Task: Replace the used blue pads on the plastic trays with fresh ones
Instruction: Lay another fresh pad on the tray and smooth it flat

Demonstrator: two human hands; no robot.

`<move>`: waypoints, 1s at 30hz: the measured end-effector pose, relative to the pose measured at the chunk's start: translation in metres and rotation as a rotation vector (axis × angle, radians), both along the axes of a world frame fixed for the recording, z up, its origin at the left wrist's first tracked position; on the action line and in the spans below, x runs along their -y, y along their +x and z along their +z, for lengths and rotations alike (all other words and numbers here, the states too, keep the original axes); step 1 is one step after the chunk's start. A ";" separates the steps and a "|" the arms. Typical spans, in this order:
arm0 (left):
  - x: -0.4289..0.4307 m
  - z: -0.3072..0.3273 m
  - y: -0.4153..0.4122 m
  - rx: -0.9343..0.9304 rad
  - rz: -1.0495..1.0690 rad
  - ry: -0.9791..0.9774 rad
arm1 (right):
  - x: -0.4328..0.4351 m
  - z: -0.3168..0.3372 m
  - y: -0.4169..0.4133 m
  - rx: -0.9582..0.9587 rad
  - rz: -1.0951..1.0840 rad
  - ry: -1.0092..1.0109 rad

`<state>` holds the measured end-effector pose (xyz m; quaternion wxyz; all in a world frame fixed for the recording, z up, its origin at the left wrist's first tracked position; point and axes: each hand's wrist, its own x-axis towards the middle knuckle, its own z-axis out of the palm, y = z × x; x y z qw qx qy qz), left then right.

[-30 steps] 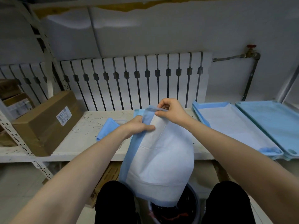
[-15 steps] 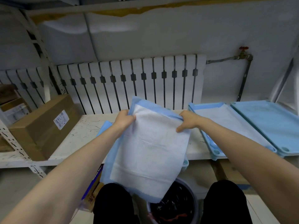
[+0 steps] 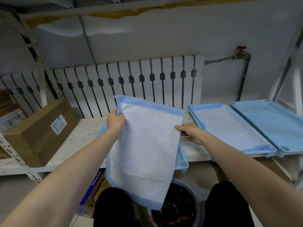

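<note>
A white pad with a blue border (image 3: 146, 148) hangs spread out in front of me, above the shelf edge. My left hand (image 3: 114, 121) grips its upper left edge. My right hand (image 3: 190, 132) holds its right edge, fingers partly behind the sheet. Under the pad a light blue plastic tray (image 3: 182, 158) shows only its right rim and corner. Further right lies a tray lined with a white pad (image 3: 229, 128). A bare turquoise tray (image 3: 272, 122) lies beside that one.
A cardboard box (image 3: 41, 128) stands on the left of the white shelf (image 3: 78, 138). A bin lined with a black bag (image 3: 178, 205) sits on the floor between my knees. A radiator (image 3: 131, 84) and a pipe with a red valve (image 3: 241, 53) run along the wall.
The pad was bunched between both hands; my hands have moved apart and spread it flat. My right hand has slid down along its right edge.
</note>
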<state>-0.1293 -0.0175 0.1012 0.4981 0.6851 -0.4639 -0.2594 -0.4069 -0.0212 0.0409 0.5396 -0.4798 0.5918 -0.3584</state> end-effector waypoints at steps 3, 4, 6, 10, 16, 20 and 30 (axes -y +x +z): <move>0.000 -0.001 0.006 0.011 0.014 0.027 | 0.003 0.000 0.006 0.108 -0.061 -0.103; 0.000 -0.001 0.009 0.021 0.016 0.042 | 0.003 0.002 0.009 0.157 -0.060 -0.136; 0.000 -0.002 0.011 0.033 0.017 0.072 | 0.003 0.006 0.016 0.219 -0.065 -0.203; 0.000 -0.003 0.011 0.051 0.038 0.086 | 0.003 0.015 0.030 0.137 -0.147 -0.344; -0.002 -0.005 0.014 0.064 0.061 0.108 | 0.006 0.024 0.035 0.189 -0.282 -0.408; 0.001 -0.006 0.015 0.059 0.055 0.115 | 0.009 0.024 0.032 0.250 -0.331 -0.391; 0.003 -0.004 0.009 -0.048 0.042 0.061 | 0.006 0.009 0.030 0.106 -0.003 -0.191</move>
